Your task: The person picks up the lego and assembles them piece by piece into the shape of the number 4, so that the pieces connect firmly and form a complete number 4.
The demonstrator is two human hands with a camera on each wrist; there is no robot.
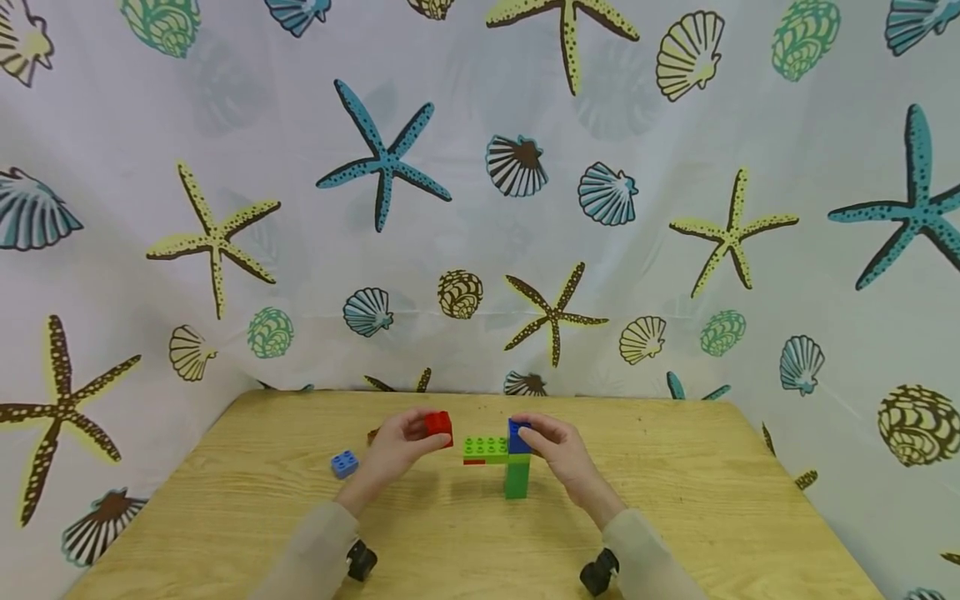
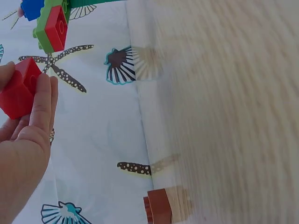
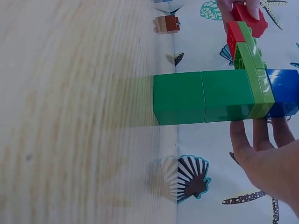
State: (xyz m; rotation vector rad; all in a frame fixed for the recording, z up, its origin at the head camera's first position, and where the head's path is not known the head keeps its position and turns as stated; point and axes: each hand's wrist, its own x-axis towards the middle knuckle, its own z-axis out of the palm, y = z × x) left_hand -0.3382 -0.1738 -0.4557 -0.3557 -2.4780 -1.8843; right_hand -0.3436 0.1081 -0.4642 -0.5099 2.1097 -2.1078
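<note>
My left hand (image 1: pixel 392 452) pinches a red toy brick (image 1: pixel 438 427) between thumb and fingers, raised just left of a brick structure. That structure has a column of two stacked dark green bricks (image 3: pixel 203 97) standing upright on the table. A long light green brick (image 1: pixel 486 450) lies across its top and juts out to the left. Under the jutting end a smaller red brick (image 2: pixel 56 28) is attached. On top, over the column, sits a dark blue brick (image 1: pixel 516 437). My right hand (image 1: pixel 561 454) grips this blue brick from the right, its fingertips along the far side.
On the wooden table (image 1: pixel 712 500), a light blue brick (image 1: pixel 345 464) lies to the left of my left hand. A brown brick (image 2: pixel 160 206) stands farther back, mostly behind that hand in the head view. A curtain with shells and starfish hangs behind the table.
</note>
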